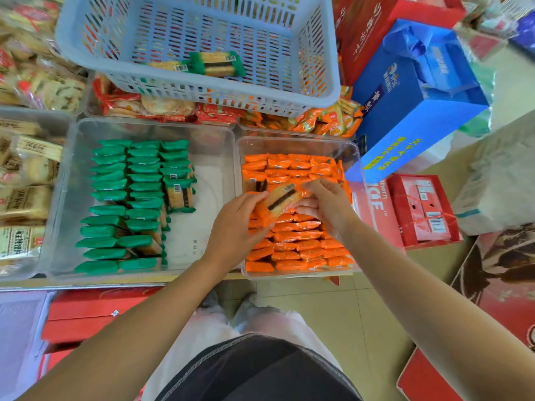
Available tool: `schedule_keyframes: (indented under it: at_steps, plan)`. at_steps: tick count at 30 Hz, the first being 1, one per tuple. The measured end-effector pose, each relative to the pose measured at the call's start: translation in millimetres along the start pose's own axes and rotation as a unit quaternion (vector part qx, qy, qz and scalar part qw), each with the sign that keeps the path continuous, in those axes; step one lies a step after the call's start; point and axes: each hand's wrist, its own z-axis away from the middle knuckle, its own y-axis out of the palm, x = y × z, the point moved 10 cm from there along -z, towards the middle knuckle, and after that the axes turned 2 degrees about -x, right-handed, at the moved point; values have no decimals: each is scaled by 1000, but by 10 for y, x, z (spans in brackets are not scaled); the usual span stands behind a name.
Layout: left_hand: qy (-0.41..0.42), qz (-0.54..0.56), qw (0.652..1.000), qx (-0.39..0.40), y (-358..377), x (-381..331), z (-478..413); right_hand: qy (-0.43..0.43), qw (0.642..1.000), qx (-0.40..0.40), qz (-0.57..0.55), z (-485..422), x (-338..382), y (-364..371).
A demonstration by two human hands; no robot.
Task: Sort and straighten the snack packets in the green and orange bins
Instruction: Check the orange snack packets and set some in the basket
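Head view: a person is standing over two clear bins that are sitting side by side. Both hands are holding one orange packet [285, 198] just above the orange bin [298, 140]; it is tilting, barcode side up, with a dark filling stripe showing through the wrapper. The left hand [231, 227] is taking the packet's lower left end in its grip, thumb on top. The right hand [330, 204] is curling its grip round the upper right end. Under them, orange packets [301, 246] are lying in tight rows across that bin. The green bin [144, 123] is sitting to the left, with green packets [115, 195] standing on edge in columns over its left half and one flat green packet [179, 195] lying face up at the right column. Behind both bins a pale blue basket [202, 92] is resting on other snack bags, with two more green-wrapped packs [217, 63] lying inside. A blue gift box [414, 105] is leaning just right of the basket.
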Motion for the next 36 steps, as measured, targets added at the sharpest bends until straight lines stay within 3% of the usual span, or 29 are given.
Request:
schedule_keyframes:
  at_steps: [4,8,13,19,25,31,34,36]
  plan:
    - [-95,127,987,-2,1,69,52,16,998,56,-2,66,-56,40]
    - [-200,327,923,41,154,124,115,-38,996,52,59,119,-39,-60]
    - [-285,351,891,-33,113,239,183,-37,997,0,62,175,-27,-195]
    - [-339,353,872,-20,180,324,269,-58,995,-19,80,193,-50,-255]
    - [-269,357,894,-37,38,222,180,-57,997,-39,45,169,-95,-337]
    - [-81,212,974,-22,-133,-80,53,102,994,21,-22,173,-345,-184]
    - [11,129,991,-19,-154,-256,47,74,995,24,-55,135,-268,-150]
    - [20,113,993,-17,-132,-272,49,47,996,16,-68,116,-192,-162]
